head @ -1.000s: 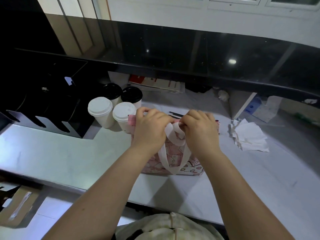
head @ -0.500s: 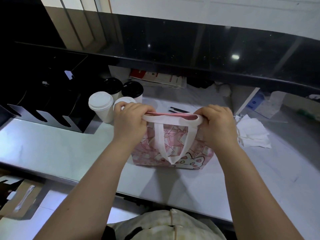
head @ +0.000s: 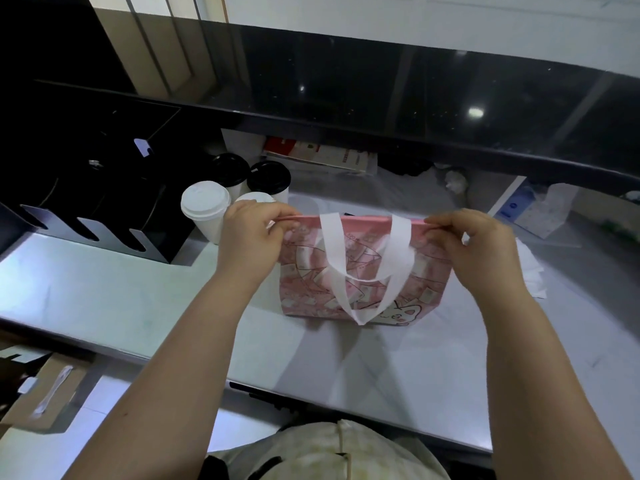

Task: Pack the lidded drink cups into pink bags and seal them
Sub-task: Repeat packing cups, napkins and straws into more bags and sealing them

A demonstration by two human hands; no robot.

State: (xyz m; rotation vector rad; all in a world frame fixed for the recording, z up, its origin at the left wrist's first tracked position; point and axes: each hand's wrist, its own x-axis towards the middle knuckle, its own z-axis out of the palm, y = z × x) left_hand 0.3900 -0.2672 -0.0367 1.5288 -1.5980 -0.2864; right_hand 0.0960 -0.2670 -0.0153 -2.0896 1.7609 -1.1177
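on the grey bench (head: pixel 104 289), your left hand (head: pixel 251 237) and right hand (head: pixel 481 247) pinch the pink bag (head: pixel 363 268) top's two ends, near lidded cups (head: pixel 206 209) toward the back edge.

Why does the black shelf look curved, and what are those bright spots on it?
Head view: the wide-angle lens bows the black shelf; its glossy top mirrors lights as bright spots; the pink bag is in focus.

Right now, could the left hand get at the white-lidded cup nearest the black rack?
Probably yes. The white-lidded cup stands right beside the left hand with nothing between them, but that hand pinches the top edge of the pink bag and would have to let go first.
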